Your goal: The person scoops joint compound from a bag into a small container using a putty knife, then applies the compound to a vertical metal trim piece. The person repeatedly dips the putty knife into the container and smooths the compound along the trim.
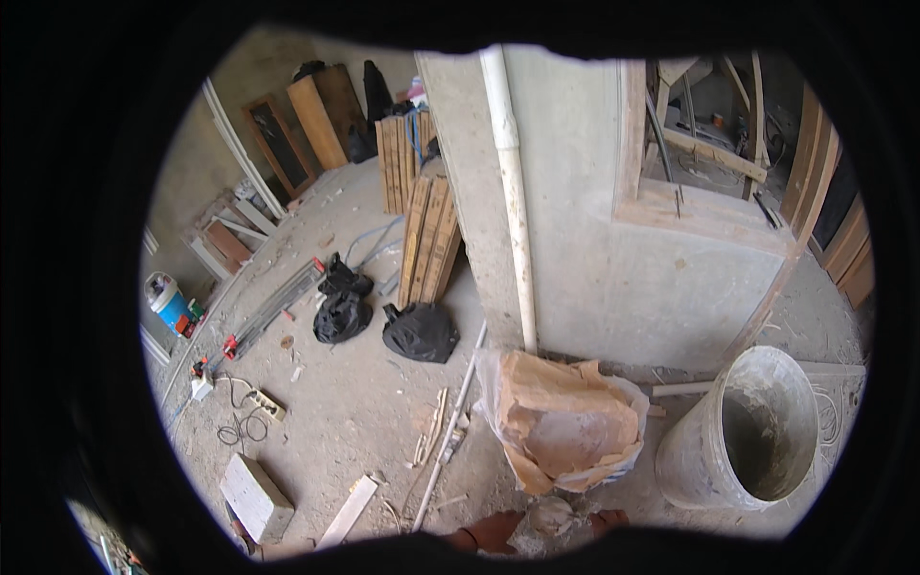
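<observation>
At the lower edge, my left hand and my right hand show only in part, with a dark band at the left wrist. Between them is a pale, dusty, crumpled thing, like a plastic bag with whitish lumps in it. Both hands seem closed on its sides, though most fingers are cut off by the dark rim. Just beyond it stands an opened brown paper sack with a torn, folded-back mouth and a whitish outer layer. Pale powder coats its inside.
A large grey-crusted bucket stands at right, near a wall with a white pipe. Black bags and bundled boards lie farther off. A power strip, a pale block and a long pole are on the left floor.
</observation>
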Tool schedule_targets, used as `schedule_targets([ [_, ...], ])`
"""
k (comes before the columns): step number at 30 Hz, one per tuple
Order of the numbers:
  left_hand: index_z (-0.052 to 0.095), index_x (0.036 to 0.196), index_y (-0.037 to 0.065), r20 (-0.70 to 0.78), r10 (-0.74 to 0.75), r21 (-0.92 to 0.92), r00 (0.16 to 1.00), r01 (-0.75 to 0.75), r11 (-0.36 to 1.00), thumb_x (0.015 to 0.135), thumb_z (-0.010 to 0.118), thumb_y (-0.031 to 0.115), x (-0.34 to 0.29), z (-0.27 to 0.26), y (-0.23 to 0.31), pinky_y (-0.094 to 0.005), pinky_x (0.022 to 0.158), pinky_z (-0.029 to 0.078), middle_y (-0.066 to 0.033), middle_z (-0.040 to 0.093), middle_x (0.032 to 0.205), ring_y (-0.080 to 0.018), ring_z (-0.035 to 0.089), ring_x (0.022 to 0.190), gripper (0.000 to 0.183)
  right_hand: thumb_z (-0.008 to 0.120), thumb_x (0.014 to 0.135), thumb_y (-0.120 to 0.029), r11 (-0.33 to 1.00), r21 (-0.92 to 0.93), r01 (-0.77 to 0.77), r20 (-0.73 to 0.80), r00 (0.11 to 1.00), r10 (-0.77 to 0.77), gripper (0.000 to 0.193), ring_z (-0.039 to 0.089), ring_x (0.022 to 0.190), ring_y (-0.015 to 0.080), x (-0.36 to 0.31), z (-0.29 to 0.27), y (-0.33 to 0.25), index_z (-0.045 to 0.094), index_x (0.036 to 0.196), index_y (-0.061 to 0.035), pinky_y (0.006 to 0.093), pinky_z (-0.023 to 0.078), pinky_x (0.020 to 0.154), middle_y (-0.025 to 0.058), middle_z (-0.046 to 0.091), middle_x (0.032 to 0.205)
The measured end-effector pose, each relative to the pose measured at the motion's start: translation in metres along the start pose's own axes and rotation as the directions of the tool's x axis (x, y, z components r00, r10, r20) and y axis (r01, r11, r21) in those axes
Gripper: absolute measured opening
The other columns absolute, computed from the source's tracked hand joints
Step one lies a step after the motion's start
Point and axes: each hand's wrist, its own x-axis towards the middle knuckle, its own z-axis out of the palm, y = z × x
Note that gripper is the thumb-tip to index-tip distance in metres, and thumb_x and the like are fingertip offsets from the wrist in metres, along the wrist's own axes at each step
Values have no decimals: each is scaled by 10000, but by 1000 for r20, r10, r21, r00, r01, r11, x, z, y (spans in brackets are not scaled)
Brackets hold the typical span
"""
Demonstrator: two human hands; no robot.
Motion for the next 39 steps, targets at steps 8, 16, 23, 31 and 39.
schedule_targets([
  [8,365,1624,259,-145,-322,-970,936,-70,234,1119,414,445,113,141,-8,-507,1046,505,-21,567,1505,-201,619,1181,540,668,772,-177,-107,-808,579,433,461,-775,119,646,970,367,68,15,40,708,737,-71,522,532,824,142,674,834],
  [16,421,1565,109,-17,-496,-957,868,-159,-244,996,675,381,86,101,18,-652,1134,434,-160,578,1436,-391,591,1313,680,641,834,-120,907,33,419,710,629,-316,183,745,822,427,150,-30,-30,748,846,28,560,578,761,248,735,838],
  [23,465,1551,149,-99,-252,-994,963,-109,-24,1065,586,198,77,70,19,-559,1158,442,-12,599,1458,-301,592,1285,503,653,866,-164,953,72,293,760,603,-242,212,736,865,452,146,-11,-33,739,853,29,555,577,795,269,739,895],
  [31,445,1571,106,-229,-38,-739,973,-148,658,1031,678,308,-14,-1,57,-614,1181,416,-122,586,1491,-385,530,1391,623,696,732,-205,946,130,297,570,758,-316,192,639,655,400,136,-116,-79,683,658,-29,572,516,615,201,660,710],
  [39,448,1570,109,-227,-85,-797,970,-135,589,1037,658,345,-121,-325,284,-616,1169,426,-125,586,1491,-384,532,1391,619,726,837,-295,923,75,377,372,848,-377,284,640,598,320,131,-350,-224,699,663,-72,481,519,536,125,680,676],
])
